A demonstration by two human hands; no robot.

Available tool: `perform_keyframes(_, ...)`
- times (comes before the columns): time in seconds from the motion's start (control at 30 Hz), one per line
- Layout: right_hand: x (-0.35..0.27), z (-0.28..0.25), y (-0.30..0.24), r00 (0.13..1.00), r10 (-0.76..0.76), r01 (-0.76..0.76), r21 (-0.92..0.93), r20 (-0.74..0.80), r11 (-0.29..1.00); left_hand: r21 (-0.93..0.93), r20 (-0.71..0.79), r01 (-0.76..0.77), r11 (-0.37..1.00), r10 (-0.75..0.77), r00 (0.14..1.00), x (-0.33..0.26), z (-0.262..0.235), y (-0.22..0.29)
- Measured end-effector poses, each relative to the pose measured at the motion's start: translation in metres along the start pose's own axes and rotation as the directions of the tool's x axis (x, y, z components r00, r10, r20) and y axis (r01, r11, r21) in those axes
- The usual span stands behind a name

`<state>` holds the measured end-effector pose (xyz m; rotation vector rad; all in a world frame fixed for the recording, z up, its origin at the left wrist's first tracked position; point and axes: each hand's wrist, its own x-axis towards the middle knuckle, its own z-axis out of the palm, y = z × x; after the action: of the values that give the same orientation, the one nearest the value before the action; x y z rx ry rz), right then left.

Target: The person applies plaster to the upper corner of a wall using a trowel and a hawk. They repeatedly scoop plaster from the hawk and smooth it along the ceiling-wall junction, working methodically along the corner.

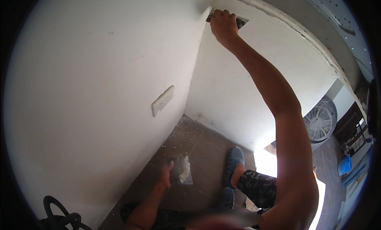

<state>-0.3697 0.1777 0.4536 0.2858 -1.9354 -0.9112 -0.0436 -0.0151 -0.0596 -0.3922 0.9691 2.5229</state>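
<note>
High at the inner corner of the white wall, my right hand (224,27) is closed over a flat dark metal putty blade (241,22). The blade's ends show on either side of my fingers, and it lies against or very close to the wall; exact contact cannot be made out. Low down over the floor, my left hand (166,173) grips the edge of a thin square metal plate (179,160). A smear of white putty (185,171) covers part of that plate. The fingers beneath the plate are hidden.
A white socket plate (163,101) juts from the left wall (99,91). My foot in a blue clog (234,158) stands on the brown tiled floor (198,140). Off to the right are a round fan (320,119) and a blue bucket (345,165). Dark tubing (59,214) lies lower left.
</note>
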Motion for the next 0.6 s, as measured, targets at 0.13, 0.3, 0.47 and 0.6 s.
perform_keyframes(0.13, 0.017, -0.006, 0.009, 0.938, 0.152, -0.17, -0.033, -0.31, 0.985, 0.028, -0.089, 0.013, 1.0, -0.011, 0.996, 0.001, -0.003, -0.001)
perform_keyframes(0.3, 0.013, 0.012, -0.004, 0.992, 0.024, -0.035, -0.09, -0.126, 0.995, 0.046, -0.049, -0.044, 0.998, 0.046, 0.998, 0.012, -0.007, -0.013)
perform_keyframes(0.47, -0.027, 0.002, -0.04, 0.999, -0.011, 0.009, -0.04, -0.053, 0.999, 0.064, -0.108, 0.018, 0.998, -0.011, 0.994, 0.007, -0.016, -0.007)
perform_keyframes(0.6, -0.054, -0.028, -0.046, 0.967, 0.023, -0.107, 0.326, 0.253, 0.939, 0.055, -0.131, -0.074, 0.996, 0.08, 0.988, -0.008, -0.009, 0.009)
